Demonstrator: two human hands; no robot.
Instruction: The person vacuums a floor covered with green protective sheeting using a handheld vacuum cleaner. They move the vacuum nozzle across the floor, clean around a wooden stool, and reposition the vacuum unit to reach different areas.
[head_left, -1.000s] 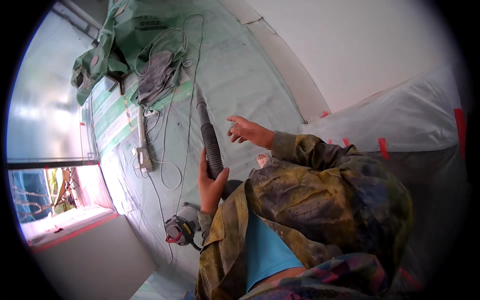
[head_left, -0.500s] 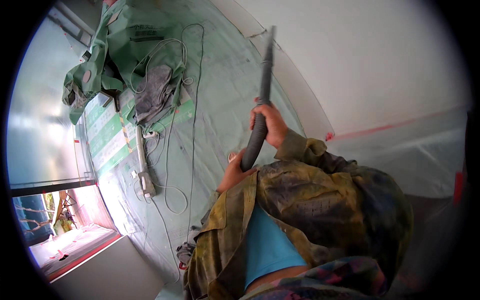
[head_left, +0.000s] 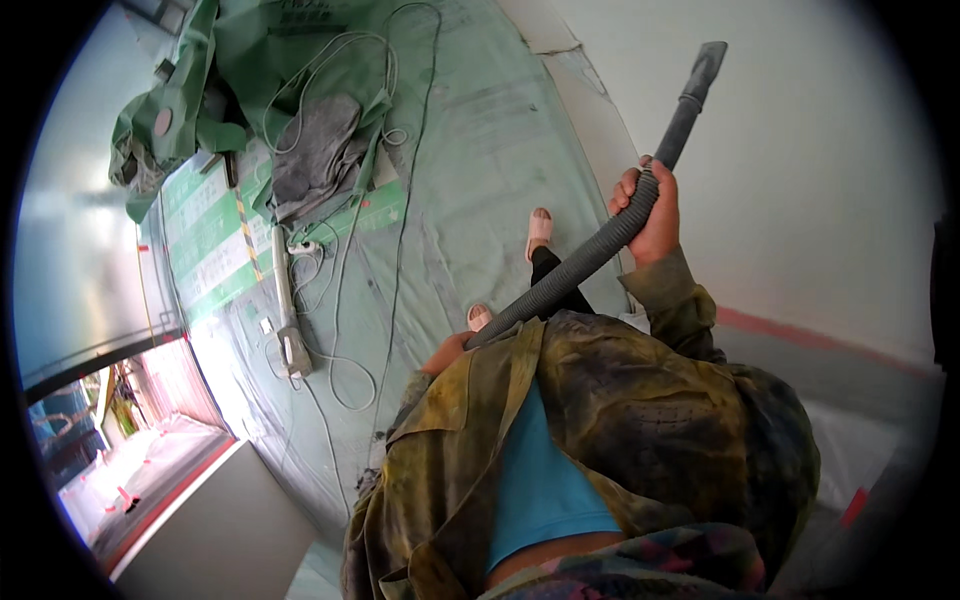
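A grey ribbed vacuum hose (head_left: 585, 260) slants across in front of my body, and its dark flat nozzle (head_left: 700, 75) points up toward the white wall. Close below the nozzle tube, my right hand (head_left: 657, 215) is wrapped round the upper part of the hose. Lower down, my left hand (head_left: 450, 352) grips the hose by my jacket, its fingers partly covered. Where the hose runs on past that hand is hidden by the jacket.
Green protective sheeting (head_left: 470, 150) covers the floor, with loose cables (head_left: 345, 235) and a pale long-handled tool (head_left: 285, 320) at left. A grey cloth (head_left: 318, 160) lies near a crumpled green cover (head_left: 165, 150). The white wall (head_left: 800, 180) rises at right.
The hose has swung right, from nearly upright to a slant, my right hand moving right with it. My left hand has shifted slightly left. My feet have come into view.
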